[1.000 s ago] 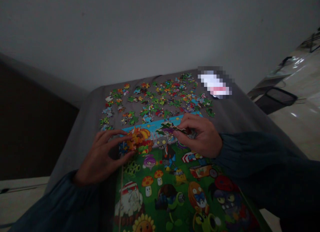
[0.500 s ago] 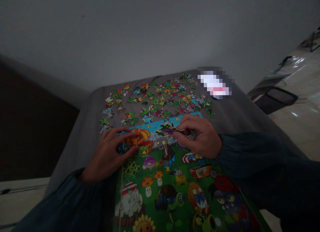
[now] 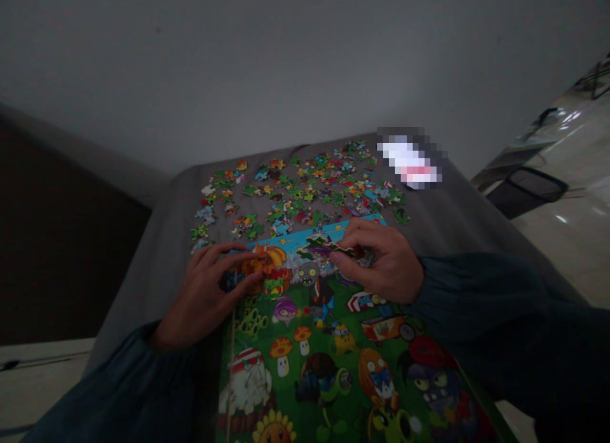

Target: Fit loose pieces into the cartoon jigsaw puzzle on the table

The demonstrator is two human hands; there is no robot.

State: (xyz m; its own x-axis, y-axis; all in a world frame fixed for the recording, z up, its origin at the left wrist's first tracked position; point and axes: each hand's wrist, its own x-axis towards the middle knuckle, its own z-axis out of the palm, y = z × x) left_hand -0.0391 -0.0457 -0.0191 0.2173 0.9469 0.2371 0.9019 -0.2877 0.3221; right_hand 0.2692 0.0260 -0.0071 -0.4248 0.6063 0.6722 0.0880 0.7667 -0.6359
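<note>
A colourful cartoon picture board (image 3: 305, 367) with a mostly green scene and a light blue top strip lies in front of me. My right hand (image 3: 381, 258) is closed over its upper right part, thumb and fingers pinching a puzzle piece (image 3: 325, 245) with green and purple on it. Part of that piece is hidden by the fingers, and it seems joined to others. My left hand (image 3: 210, 290) rests at the board's upper left edge, thumb and fingers spread around an orange figure (image 3: 264, 262), with nothing visible in its grasp.
Many loose puzzle pieces (image 3: 305, 189) are scattered on the grey cloth-covered table (image 3: 157, 258) beyond the board. A blurred bright object (image 3: 410, 163) lies at the far right corner. A pale wall (image 3: 286, 68) rises behind. A dark chair (image 3: 528, 189) stands on the right.
Almost nothing differs. My left hand's fingers have shifted very slightly at the board's edge, while my right hand keeps its pinch on the puzzle piece.
</note>
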